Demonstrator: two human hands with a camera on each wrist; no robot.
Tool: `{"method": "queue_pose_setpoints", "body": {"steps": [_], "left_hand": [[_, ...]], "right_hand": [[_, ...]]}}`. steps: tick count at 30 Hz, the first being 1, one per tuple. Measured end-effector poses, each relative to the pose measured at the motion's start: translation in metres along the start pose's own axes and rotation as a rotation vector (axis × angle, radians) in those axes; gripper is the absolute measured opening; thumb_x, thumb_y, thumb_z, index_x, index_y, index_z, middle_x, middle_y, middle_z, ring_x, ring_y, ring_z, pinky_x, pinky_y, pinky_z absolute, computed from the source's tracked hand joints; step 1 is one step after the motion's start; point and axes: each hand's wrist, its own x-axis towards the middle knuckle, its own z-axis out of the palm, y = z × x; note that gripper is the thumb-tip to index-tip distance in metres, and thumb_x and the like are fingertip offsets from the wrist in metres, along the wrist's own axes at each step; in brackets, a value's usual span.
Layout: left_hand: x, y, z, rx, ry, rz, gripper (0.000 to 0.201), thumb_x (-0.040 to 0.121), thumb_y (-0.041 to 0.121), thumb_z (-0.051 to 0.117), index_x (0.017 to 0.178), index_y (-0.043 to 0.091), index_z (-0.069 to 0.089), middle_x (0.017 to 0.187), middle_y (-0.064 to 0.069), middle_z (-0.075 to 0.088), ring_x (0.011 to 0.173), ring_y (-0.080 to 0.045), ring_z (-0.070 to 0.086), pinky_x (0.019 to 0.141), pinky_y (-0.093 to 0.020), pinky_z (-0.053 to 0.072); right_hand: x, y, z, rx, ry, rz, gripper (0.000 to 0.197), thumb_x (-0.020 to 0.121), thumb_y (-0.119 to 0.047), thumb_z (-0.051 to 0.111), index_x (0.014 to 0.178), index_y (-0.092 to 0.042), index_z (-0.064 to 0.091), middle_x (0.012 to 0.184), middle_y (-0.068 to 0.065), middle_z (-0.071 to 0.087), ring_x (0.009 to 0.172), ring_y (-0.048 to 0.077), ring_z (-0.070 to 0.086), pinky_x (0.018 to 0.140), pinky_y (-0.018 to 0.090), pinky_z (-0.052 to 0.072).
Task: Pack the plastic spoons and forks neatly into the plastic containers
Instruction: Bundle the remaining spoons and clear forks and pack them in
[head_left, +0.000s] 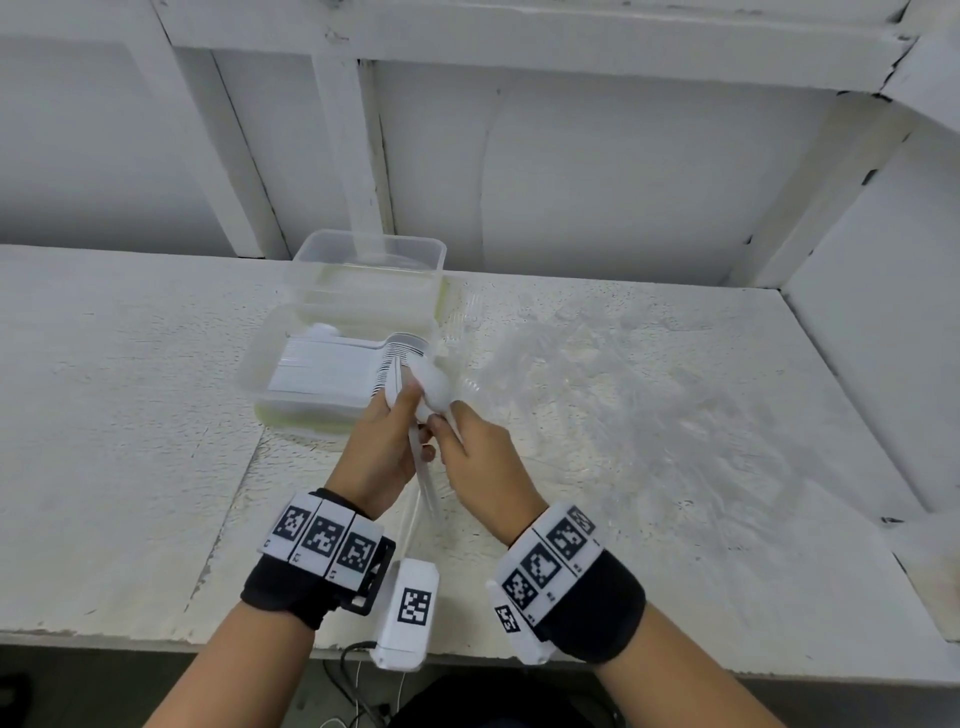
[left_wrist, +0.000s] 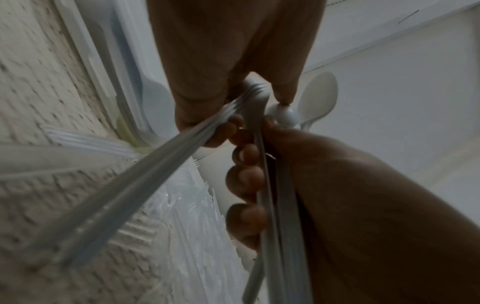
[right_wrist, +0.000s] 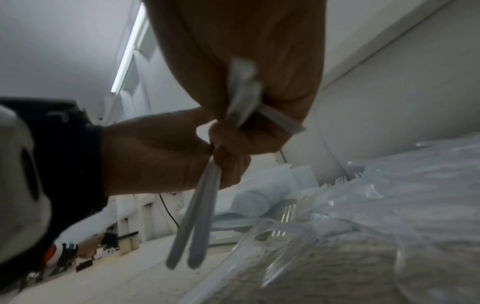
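Both hands are working one bunch of white plastic spoons (head_left: 434, 387) just beside the near clear container (head_left: 260, 364), which is already holding a tight row of nested white cutlery (head_left: 332, 366). Left hand (head_left: 382, 447) is curling around the handles; right hand (head_left: 480, 460) is pinching another few. Clear forks (right_wrist: 285, 211) are lying loose on the white bench (head_left: 130, 467).

To do it well: nesting bowls together, squaring handle ends, then laying the bunch parallel to the row.

Writing: none readable; wristbands (head_left: 324, 538) are showing only black-and-white coded squares.
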Motion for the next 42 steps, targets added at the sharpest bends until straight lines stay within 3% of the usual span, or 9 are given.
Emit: {"method": "queue_pose_setpoints", "body": {"steps": [4,10,16,20,23,26,32,37,42], "left_hand": [[-0.001,-0.001,-0.003,0.001,0.015,-0.008,0.024,0.096,0.035,0.044,0.095,0.013,0.054,0.071,-0.001,0.052,0.059,-0.012,0.044,0.048,-0.019,0.037],[0.003,0.006,0.004,-0.057,0.111,0.001,0.026,0.095,0.038,0.044,0.09,0.015,0.055,0.067,0.001,0.058,0.05,-0.008,0.045,0.046,-0.019,0.036],[0.008,0.006,0.01,-0.098,0.074,0.014,0.032,0.086,0.045,0.049,0.095,0.014,0.052,0.079,-0.003,0.067,0.077,-0.018,0.063,0.073,-0.033,0.053],[0.004,0.011,0.02,-0.134,-0.002,0.061,0.028,0.095,0.035,0.04,0.095,0.014,0.058,0.062,0.002,0.066,0.061,-0.012,0.066,0.062,-0.026,0.057],[0.005,0.013,0.02,-0.162,0.047,0.064,0.028,0.096,0.032,0.041,0.093,0.012,0.061,0.058,0.002,0.059,0.055,-0.013,0.064,0.057,-0.026,0.056],[0.007,0.013,0.017,-0.137,0.052,0.058,0.035,0.09,0.04,0.046,0.098,0.008,0.06,0.067,-0.005,0.063,0.059,-0.02,0.064,0.053,-0.029,0.054],[0.008,0.005,0.02,-0.126,0.015,-0.02,0.036,0.087,0.043,0.047,0.108,0.015,0.052,0.09,-0.009,0.072,0.078,-0.022,0.068,0.061,-0.033,0.056],[0.007,0.002,0.018,-0.127,0.062,-0.049,0.012,0.09,0.024,0.051,0.089,0.013,0.057,0.069,-0.005,0.056,0.068,-0.02,0.055,0.056,-0.024,0.049],[0.008,0.006,0.014,-0.109,0.078,-0.026,0.013,0.097,0.012,0.043,0.091,0.013,0.054,0.071,-0.005,0.048,0.062,-0.014,0.052,0.056,-0.022,0.052]], "right_hand": [[0.002,-0.002,-0.002,-0.115,-0.041,-0.047,0.025,0.101,-0.032,0.033,0.1,-0.015,0.051,0.065,-0.015,0.043,0.064,0.009,0.047,0.057,0.021,0.036],[0.007,0.002,-0.011,-0.102,0.035,-0.002,0.029,0.1,-0.034,0.034,0.11,-0.01,0.047,0.08,0.006,0.061,0.074,0.026,0.062,0.07,0.04,0.051],[0.008,0.006,-0.023,-0.094,0.03,-0.012,0.026,0.101,-0.021,0.033,0.126,-0.015,0.028,0.065,-0.001,0.049,0.052,0.013,0.047,0.049,0.026,0.036],[0.007,0.01,-0.019,-0.095,-0.004,-0.064,0.028,0.1,-0.019,0.037,0.126,-0.017,0.029,0.087,0.013,0.064,0.064,0.025,0.06,0.062,0.044,0.052],[0.005,0.014,-0.019,-0.053,-0.003,-0.066,0.032,0.099,-0.018,0.039,0.125,-0.02,0.021,0.091,0.012,0.063,0.057,0.022,0.059,0.061,0.038,0.055],[0.004,0.013,-0.022,-0.03,-0.034,-0.043,0.029,0.1,-0.019,0.037,0.126,-0.016,0.025,0.087,0.003,0.059,0.054,0.012,0.056,0.057,0.026,0.051],[0.004,0.01,-0.014,-0.085,-0.076,-0.067,0.03,0.101,-0.025,0.032,0.129,-0.016,0.038,0.086,0.018,0.065,0.07,0.033,0.064,0.069,0.051,0.053],[0.002,0.007,-0.021,-0.211,-0.124,-0.142,0.034,0.099,-0.02,0.035,0.133,-0.02,0.044,0.101,0.015,0.061,0.092,0.032,0.059,0.08,0.045,0.048],[0.002,0.013,-0.03,-0.239,-0.007,-0.158,0.026,0.099,-0.022,0.04,0.121,-0.017,0.053,0.084,0.004,0.057,0.076,0.021,0.054,0.069,0.035,0.044]]}}
